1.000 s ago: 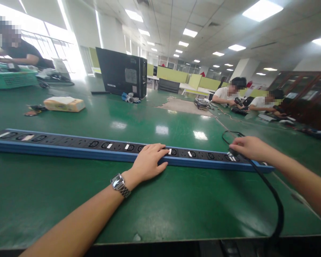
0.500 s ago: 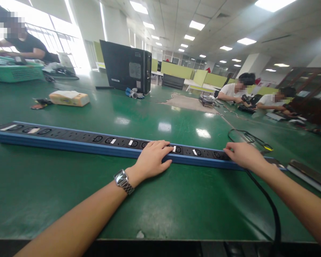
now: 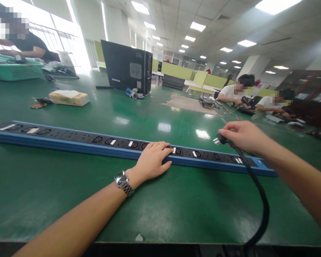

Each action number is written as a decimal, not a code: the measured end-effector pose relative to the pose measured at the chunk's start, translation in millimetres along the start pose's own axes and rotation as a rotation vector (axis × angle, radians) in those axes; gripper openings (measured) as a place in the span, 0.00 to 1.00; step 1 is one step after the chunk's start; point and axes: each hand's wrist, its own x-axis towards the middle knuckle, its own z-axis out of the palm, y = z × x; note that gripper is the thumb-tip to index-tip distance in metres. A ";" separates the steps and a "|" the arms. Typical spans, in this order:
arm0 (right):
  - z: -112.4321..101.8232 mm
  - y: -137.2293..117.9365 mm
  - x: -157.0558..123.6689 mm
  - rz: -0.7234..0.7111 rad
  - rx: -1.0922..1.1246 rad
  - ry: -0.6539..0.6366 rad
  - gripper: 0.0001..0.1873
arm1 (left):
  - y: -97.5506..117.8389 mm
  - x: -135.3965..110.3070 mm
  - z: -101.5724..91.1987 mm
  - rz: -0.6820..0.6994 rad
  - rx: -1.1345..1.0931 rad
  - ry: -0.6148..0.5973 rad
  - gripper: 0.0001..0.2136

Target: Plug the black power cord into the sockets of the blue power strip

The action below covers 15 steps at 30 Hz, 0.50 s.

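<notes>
A long blue-edged black power strip (image 3: 77,136) with rows of sockets and white labels lies across the green table. My left hand (image 3: 153,160), a metal-banded watch on its wrist, rests over the strip's middle. Its fingers lie along the top and the thumb is spread out at the near side. Above the strip's right part, my right hand (image 3: 242,135) pinches a black power plug (image 3: 222,139), its metal pins pointing left and clear of the sockets. From the plug a thick black cable (image 3: 260,189) curves down over the table's front edge.
Farther back are a tissue pack (image 3: 69,98), a black computer case (image 3: 123,67) and blue-grey gloves (image 3: 134,93). A green basket (image 3: 16,71) stands far left, near a person. Two people sit at the far right. The table's front edge (image 3: 155,242) runs close below my arms.
My right hand has lifted from the strip's right part, bringing the plug up out of it, with its pins now showing. The cable rose with it. My left hand has stayed put.
</notes>
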 end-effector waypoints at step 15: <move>75.7 -61.0 32.7 -0.213 -0.110 -0.216 0.14 | 1.4 -1.0 -0.2 0.006 -0.016 -0.003 0.19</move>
